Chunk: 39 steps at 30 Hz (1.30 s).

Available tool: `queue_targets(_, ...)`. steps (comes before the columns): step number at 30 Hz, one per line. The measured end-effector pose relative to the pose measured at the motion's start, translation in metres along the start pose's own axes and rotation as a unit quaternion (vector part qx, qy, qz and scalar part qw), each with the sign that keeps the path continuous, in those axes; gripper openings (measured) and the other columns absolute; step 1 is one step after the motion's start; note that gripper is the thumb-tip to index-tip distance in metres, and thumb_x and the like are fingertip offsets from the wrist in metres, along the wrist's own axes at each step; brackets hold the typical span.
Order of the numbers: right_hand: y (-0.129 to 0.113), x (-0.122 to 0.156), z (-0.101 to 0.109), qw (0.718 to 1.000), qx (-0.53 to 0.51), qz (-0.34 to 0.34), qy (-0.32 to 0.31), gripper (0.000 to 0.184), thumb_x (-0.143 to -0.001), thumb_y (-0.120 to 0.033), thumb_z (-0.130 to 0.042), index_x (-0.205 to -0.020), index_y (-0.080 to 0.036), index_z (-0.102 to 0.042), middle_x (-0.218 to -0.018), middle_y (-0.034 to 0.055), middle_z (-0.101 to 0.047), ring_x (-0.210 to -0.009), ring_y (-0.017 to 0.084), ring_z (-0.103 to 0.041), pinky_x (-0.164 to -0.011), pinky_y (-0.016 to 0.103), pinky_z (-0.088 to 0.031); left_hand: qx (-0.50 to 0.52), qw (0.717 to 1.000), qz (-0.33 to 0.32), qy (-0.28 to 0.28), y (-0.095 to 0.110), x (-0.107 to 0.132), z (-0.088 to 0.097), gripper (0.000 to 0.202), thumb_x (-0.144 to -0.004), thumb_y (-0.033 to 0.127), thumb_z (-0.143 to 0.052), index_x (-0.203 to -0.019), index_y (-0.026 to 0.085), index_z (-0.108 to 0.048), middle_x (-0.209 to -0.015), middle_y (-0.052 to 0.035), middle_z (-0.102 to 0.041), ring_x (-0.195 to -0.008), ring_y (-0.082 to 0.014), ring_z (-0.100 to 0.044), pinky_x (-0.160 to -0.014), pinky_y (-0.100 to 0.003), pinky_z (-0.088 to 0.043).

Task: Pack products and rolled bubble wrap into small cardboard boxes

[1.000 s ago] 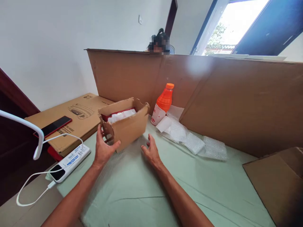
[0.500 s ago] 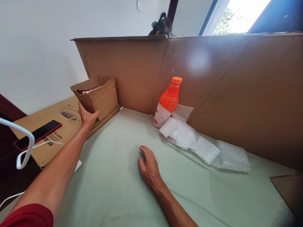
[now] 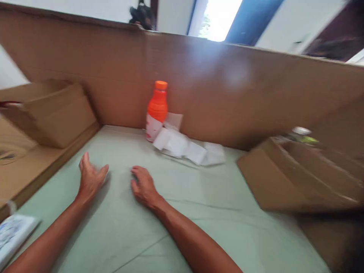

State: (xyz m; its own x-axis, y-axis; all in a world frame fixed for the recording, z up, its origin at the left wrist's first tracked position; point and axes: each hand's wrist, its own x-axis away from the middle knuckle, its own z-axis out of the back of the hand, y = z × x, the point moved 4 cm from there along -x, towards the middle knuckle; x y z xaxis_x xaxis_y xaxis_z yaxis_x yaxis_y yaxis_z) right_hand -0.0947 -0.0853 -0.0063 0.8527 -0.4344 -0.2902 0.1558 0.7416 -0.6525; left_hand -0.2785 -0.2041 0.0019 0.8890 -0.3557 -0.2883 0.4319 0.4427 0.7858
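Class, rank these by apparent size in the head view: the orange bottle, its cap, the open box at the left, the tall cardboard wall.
1. Cardboard wall
2. Open box, cut off by the frame
3. Orange bottle
4. Cap

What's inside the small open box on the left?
Only a blurred strip of something red shows inside the small open box. The cardboard walls cover the rest, so I can't tell what else it holds.

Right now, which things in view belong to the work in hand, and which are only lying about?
Probably in the work:
small open box, near the empty left hand
flat carton beneath that box
perhaps the open box at right

Probably just lying about:
orange bottle
white wrapping
white device
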Motion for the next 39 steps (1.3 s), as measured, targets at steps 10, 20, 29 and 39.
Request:
queue_targets(10,0.008,0.078,0.146,0.981,0.195,-0.017,0.004,0.03,-0.084,-0.021,-0.067,-0.114,-0.021,-0.069,-0.145,0.0134,-0.058,-0.137,0.03,-0.049,-0.112,0.05,-0.038,-0.172,0.921,-0.267,-0.224,0.037,0.147,-0.037,0.054,-0.091,0.048,-0.043,-0.132,0.02,-0.064,-0.147,-0.0152,-0.056,-0.143,-0.0366,-0.042,-0.119,-0.061,-0.026)
queue_targets(20,0.045,0.187,0.417,0.753,0.51,-0.398,0.122,0.04,-0.09,-0.029,-0.06,-0.121,-0.004,-0.064,-0.115,0.0286,-0.069,-0.112,0.038,-0.061,-0.09,0.046,-0.039,0.03,0.701,-0.509,-0.499,0.124,0.369,-0.055,0.066,-0.084,0.056,-0.065,-0.145,0.036,-0.053,-0.156,-0.0087,-0.046,-0.145,-0.0404,-0.041,-0.118,-0.064,-0.031)
queue_targets(29,0.004,0.219,0.366,0.842,0.457,-0.287,-0.007,0.019,-0.091,-0.02,-0.057,-0.088,-0.018,-0.076,-0.09,0.0109,-0.079,-0.09,0.024,-0.07,-0.09,0.036,-0.04,0.162,0.846,-0.183,-0.474,0.117,0.322,-0.022,0.048,-0.093,0.046,-0.056,-0.135,0.024,-0.062,-0.137,-0.0133,-0.065,-0.124,-0.0275,-0.064,-0.106,-0.043,-0.052)
queue_targets(39,-0.04,0.33,0.321,0.948,0.042,-0.091,0.304,0.027,-0.096,-0.041,-0.059,-0.115,-0.027,-0.072,-0.123,0.0078,-0.072,-0.117,0.027,-0.065,-0.099,0.042,-0.051,0.134,0.931,-0.11,-0.321,0.126,0.282,0.003,0.082,-0.084,0.046,-0.067,-0.155,0.024,-0.033,-0.155,-0.0146,-0.046,-0.142,-0.0332,-0.046,-0.118,-0.054,-0.038)
